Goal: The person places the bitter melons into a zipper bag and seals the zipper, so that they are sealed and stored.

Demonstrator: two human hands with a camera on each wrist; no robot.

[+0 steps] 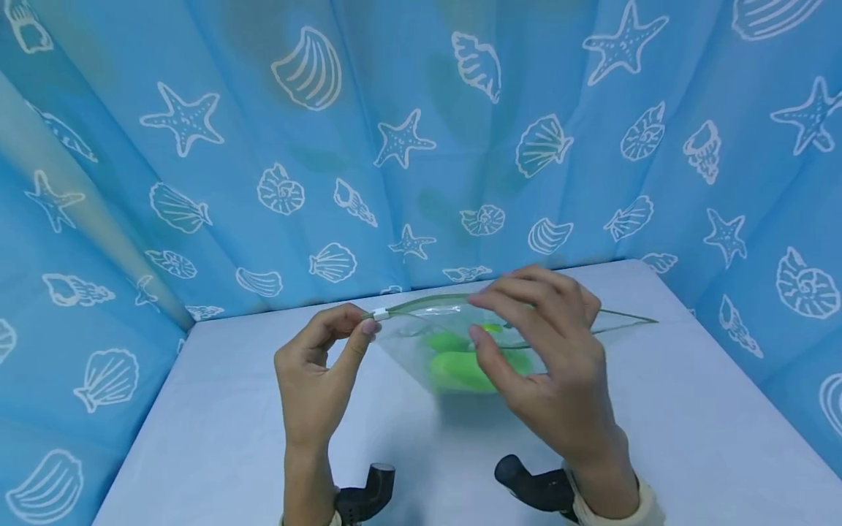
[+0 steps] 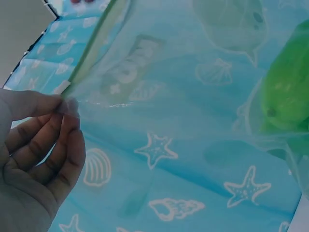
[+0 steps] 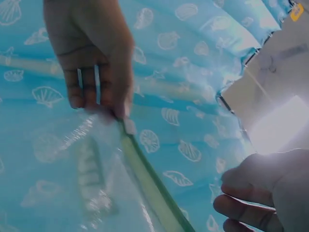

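Left hand: thumb and forefinger pinch, other fingers curl beside. Right hand hovers right of that grip, thumb and fingers parted; fingertip contact unclear.

From where I stand, both the left hand and the right hand are bare, slim-fingered, with creases plain at the joints. Just below the right hand, a cream sleeve ends at the wrist in a thick, softly rounded edge. Below the left hand I catch only a sliver of the same pale cloth.

Each wrist wears a matt black fitting on its inner side. The left fitting is a stubby elbow, bent sharply up to a flat, round end, with small details near its base that I can't make out. The right fitting is a smooth, bent tube with a rounded tip, its base close against the cuff.
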